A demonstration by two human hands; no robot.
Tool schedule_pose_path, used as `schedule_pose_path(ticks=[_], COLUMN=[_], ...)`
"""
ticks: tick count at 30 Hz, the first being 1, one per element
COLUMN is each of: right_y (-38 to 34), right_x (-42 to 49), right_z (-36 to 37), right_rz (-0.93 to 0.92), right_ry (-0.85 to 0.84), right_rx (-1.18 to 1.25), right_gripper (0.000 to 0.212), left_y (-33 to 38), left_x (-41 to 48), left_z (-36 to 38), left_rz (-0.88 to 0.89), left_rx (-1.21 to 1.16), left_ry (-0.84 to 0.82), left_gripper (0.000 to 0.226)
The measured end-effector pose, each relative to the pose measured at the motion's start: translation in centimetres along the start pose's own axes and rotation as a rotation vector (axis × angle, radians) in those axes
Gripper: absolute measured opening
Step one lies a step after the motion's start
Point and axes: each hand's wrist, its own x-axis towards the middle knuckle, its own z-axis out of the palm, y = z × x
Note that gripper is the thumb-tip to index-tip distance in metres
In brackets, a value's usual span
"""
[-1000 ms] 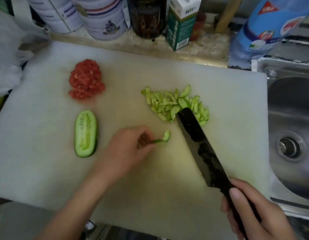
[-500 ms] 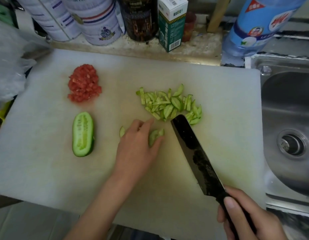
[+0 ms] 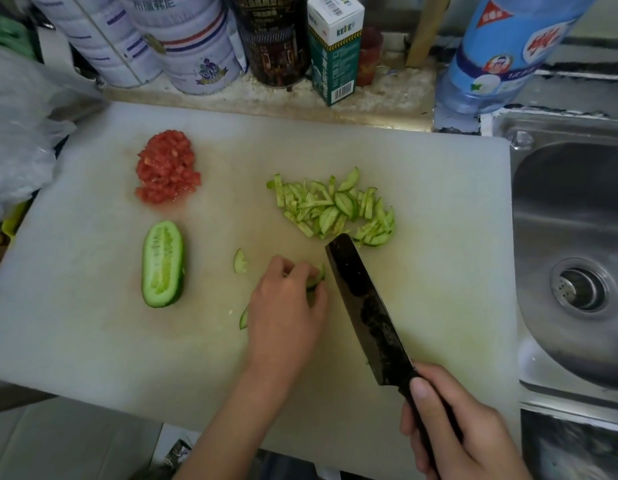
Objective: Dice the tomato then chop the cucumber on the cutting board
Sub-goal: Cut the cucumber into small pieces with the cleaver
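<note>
Right hand (image 3: 453, 431): at the board's (image 3: 93, 341) near right corner, fingers wrapped round the knife handle.
Knife (image 3: 363, 306): the dark blade slants from that corner toward the board's middle, its tip just beside the chopped cucumber.
Left hand (image 3: 287, 306): near the board's middle, fingers curled, pinching cucumber slices (image 3: 316, 277) just left of the blade.
Loose slices: one (image 3: 244, 318) touching the left hand's left side, another (image 3: 240, 261) just beyond the knuckles.
Cucumber half (image 3: 163, 265): cut face up, toward the left edge, apart from the left hand.
Chopped cucumber (image 3: 335, 207): a pile of strips right of the middle.
Tomato (image 3: 167, 168): a diced heap toward the far left corner, beyond the cucumber half.
Sink (image 3: 577, 237): steel, along the board's right edge.
Worktop (image 3: 283, 95): tins (image 3: 193, 46), a box (image 3: 335, 53) and a blue bottle (image 3: 501, 53) stand beyond the far edge.
</note>
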Motion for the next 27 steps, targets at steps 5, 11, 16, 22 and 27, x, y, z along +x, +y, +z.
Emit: schedule_pose_path(ticks=[5, 11, 16, 22, 27], right_y=[0.3, -0.3, -1.2, -1.5, -1.6], right_x=[0.5, 2.0, 2.4, 1.5, 0.6], right_z=[0.5, -1.9, -2.9, -2.5, -1.1], right_rz=[-0.042, -0.149, -0.158, -0.185, -0.200], right_ry=[-0.070, -0.091, -0.110, -0.034, 0.038], right_rx=[-0.052, -0.210, -0.273, -0.382, -0.508], right_gripper=[0.025, 0.039, 0.018, 0.033, 0.034], left_y=[0.6, -0.7, -1.6, -2.1, -2.5], left_x=[-1.7, -3.2, -3.7, -4.2, -4.5], left_z=[0.2, 0.5, 0.8, 1.4, 2.0], left_rz=[-0.068, 0.056, 0.086, 0.122, 0.163], left_rx=[-0.018, -0.040, -0.110, -0.156, -0.189], left_ry=[0.027, 0.089, 0.094, 0.124, 0.150], left_gripper=[0.011, 0.023, 0.013, 0.021, 0.022])
